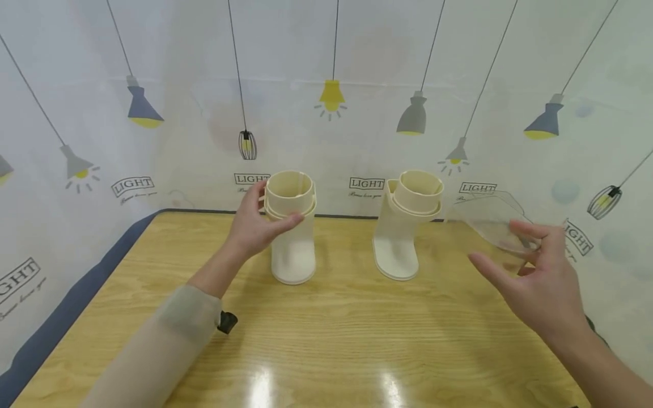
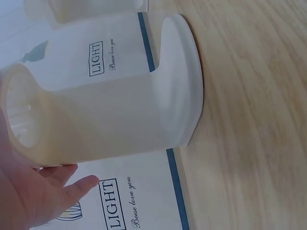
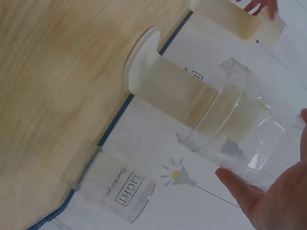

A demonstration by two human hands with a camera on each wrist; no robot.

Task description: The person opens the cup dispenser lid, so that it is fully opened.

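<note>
Two cream plastic dispenser stands, each with a round collar on top and a flat rounded foot, stand near the table's back edge. Around the upper part of the left stand (image 1: 293,246) my left hand (image 1: 255,226) is curled, its thumb across the front of the collar. The right stand (image 1: 398,243) is untouched, with a gap at its side behind the collar. Off to the right, my right hand (image 1: 543,277) holds a clear plastic container (image 3: 240,129) between thumb and fingers, raised above the table. Its open rim faces the table in the right wrist view.
A second clear container (image 3: 120,184) stands at the table's back edge, to the right of the stands. The wooden table (image 1: 347,334) ends against a white curtain (image 1: 291,68) printed with lamps. Something small and black (image 1: 227,322) shows beside my left sleeve.
</note>
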